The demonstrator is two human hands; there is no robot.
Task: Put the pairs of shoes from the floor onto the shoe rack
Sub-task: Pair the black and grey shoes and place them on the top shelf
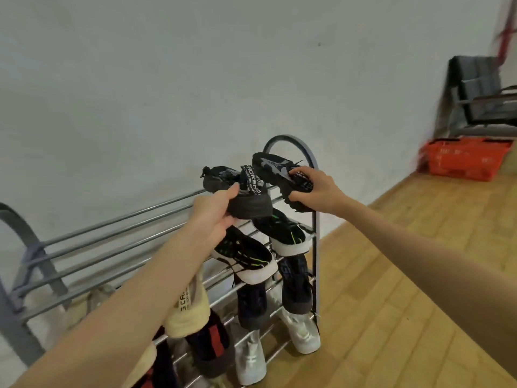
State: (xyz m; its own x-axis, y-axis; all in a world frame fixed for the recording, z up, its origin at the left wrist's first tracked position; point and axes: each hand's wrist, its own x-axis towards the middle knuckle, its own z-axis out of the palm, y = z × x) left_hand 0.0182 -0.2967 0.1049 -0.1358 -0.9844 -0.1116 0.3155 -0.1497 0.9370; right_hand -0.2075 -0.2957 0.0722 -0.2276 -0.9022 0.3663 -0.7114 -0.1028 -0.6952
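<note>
Both hands grip soft, light black shoes by their heels above the rack (117, 233): left hand (215, 208) holds the left shoe (246, 204), right hand (313, 191) holds the right shoe (277, 170).

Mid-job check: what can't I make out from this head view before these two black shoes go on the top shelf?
- Floor by the shoe rack: cut off by the lower edge, so shoes left there are unseen.
- Lower shelves, left: hidden by the left hand's forearm.
- Right shoe's heel: covered by the right hand.
- Orange basket: blurred.

Home entryway: shoe rack (112, 233), wood floor (405, 275)
</note>
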